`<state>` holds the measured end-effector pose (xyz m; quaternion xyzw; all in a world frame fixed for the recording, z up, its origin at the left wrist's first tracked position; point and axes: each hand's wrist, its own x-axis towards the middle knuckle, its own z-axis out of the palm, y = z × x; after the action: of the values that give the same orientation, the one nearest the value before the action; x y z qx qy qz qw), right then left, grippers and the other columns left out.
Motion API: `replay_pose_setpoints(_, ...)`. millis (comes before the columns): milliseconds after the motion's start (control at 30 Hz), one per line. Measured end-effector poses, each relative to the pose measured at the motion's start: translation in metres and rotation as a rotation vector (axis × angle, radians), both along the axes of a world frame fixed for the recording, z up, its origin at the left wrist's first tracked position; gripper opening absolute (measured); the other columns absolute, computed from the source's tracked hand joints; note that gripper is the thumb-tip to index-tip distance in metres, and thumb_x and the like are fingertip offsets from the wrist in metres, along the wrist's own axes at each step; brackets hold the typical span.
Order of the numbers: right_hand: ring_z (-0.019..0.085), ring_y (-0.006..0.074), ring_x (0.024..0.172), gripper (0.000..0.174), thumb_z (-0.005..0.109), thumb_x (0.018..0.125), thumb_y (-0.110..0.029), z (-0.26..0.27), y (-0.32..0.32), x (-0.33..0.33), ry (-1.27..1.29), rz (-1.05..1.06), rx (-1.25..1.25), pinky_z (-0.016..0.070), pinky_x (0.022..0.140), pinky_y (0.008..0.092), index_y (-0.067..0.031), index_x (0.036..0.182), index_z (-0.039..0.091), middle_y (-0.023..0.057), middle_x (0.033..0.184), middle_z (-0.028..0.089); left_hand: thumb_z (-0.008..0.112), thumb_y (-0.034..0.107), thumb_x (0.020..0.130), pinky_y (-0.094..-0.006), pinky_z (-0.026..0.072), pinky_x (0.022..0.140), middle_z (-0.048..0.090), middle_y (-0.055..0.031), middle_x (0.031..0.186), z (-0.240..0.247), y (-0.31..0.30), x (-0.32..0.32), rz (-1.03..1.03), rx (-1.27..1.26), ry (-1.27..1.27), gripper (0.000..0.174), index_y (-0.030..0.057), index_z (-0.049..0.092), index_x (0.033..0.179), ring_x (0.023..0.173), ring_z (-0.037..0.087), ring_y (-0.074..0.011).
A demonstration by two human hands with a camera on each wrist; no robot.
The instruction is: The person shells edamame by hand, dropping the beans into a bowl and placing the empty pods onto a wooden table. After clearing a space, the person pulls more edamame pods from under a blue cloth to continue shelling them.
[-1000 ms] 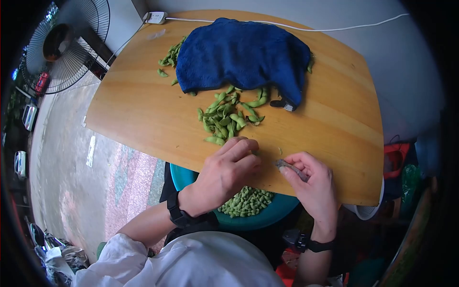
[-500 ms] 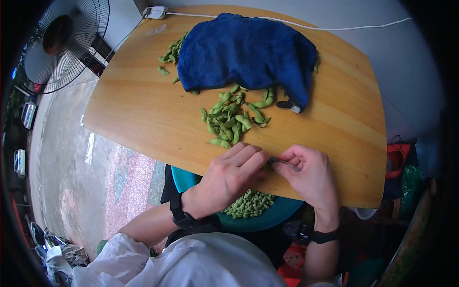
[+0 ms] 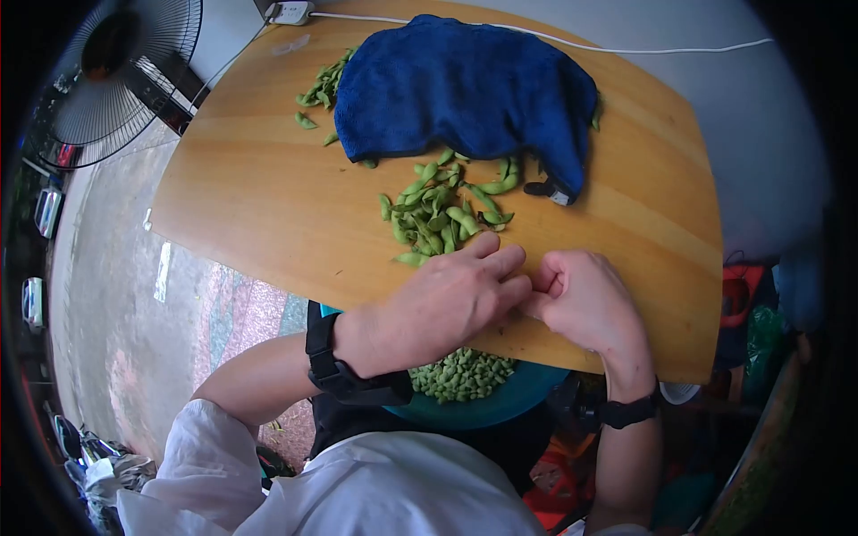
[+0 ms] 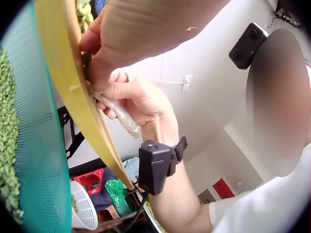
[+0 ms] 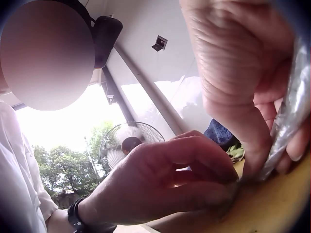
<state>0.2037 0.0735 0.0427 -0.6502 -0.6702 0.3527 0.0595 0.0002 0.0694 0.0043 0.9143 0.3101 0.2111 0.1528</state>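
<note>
Slender tapered implement wrapped in clear crinkled plastic (image 4: pixel 119 111) held low over the near edge of a curved, yellow-brown wooden surface (image 3: pixel 268 201); right hand (image 3: pixel 590 299) grips it, fingers curled round. Left hand (image 3: pixel 447 295) just beside, fingers bent, its thumb and forefinger at the implement's tip; cannot tell whether they pinch anything. Both wrists wear black straps. Just beyond the left hand, a loose heap of plump green bean pods (image 3: pixel 429 210). Farther back, a rumpled dark-blue plush cloth (image 3: pixel 465 94), more pods (image 3: pixel 323 85) showing at its far-left edge. Below the surface's near edge, a teal perforated plastic basin (image 3: pixel 514 397) holding pale-green shelled beans (image 3: pixel 460 375). At the surface's far-left corner, a white power strip (image 3: pixel 288 12), white cable (image 3: pixel 536 34) running right from it. Black wire-caged fan (image 3: pixel 109 46) far left, off the surface.
</note>
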Motion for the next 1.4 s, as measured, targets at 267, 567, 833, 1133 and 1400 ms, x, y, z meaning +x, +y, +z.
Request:
replay_pose_setpoints(267, 0.073, 0.0372, 0.076, 0.024, 0.083, 0.076, -0.019, -0.001, 0.003, 0.001, 0.025, -0.001, -0.041, 0.0567, 0.073, 0.0441, 0.0019, 0.082, 0.074, 0.0227, 0.078, 0.072, 0.082, 0.012, 0.08, -0.0419, 0.052, 0.084, 0.058, -0.0107, 0.1, -0.006, 0.012, -0.006, -0.176, -0.096, -0.219, 0.029, 0.003, 0.062, 0.099, 0.097, 0.059, -0.0324)
replay_pose_setpoints(567, 0.072, 0.0395, 0.077, 0.023, 0.082, 0.077, -0.02, 0.0, -0.001, 0.0, 0.02, 0.005, -0.004, 0.0559, 0.074, 0.0458, 0.0009, 0.081, 0.073, 0.0225, 0.078, 0.072, 0.079, 0.007, 0.082, -0.0405, 0.0537, 0.079, 0.062, -0.0107, 0.104, -0.01, 0.004, -0.019, -0.205, -0.028, -0.256, 0.024, 0.0016, 0.062, 0.098, 0.093, 0.063, -0.0309)
replay_pose_setpoints(833, 0.07, 0.0402, 0.08, 0.02, 0.078, 0.084, -0.017, 0.0, -0.02, -0.005, 0.012, 0.009, 0.114, 0.0531, 0.073, 0.0487, -0.0006, 0.086, 0.066, 0.0212, 0.082, 0.071, 0.072, 0.008, 0.086, -0.0428, 0.0539, 0.074, 0.058, -0.0115, 0.095, 0.0, -0.019, -0.005, 0.078, -0.064, -0.238, 0.018, 0.0033, 0.059, 0.097, 0.087, 0.064, -0.033)
replay_pose_setpoints(1133, 0.071, 0.0407, 0.078, 0.023, 0.074, 0.089, -0.021, -0.008, -0.036, -0.004, 0.137, -0.049, 0.167, 0.0545, 0.072, 0.0475, 0.0001, 0.091, 0.067, 0.022, 0.085, 0.072, 0.071, 0.006, 0.086, -0.0458, 0.0547, 0.069, 0.058, -0.013, 0.093, 0.006, -0.022, 0.001, 0.167, -0.119, -0.049, 0.02, 0.0054, 0.062, 0.104, 0.084, 0.066, -0.0366)
replay_pose_setpoints(1400, 0.071, 0.0436, 0.084, 0.028, 0.075, 0.087, -0.021, -0.016, -0.054, -0.023, 0.228, -0.124, 0.263, 0.0564, 0.077, 0.0463, 0.0039, 0.099, 0.068, 0.023, 0.091, 0.073, 0.073, 0.0, 0.081, -0.0425, 0.0562, 0.07, 0.062, -0.0122, 0.093, -0.009, -0.019, -0.007, 0.118, -0.278, -0.446, 0.023, 0.004, 0.067, 0.103, 0.083, 0.068, -0.0344)
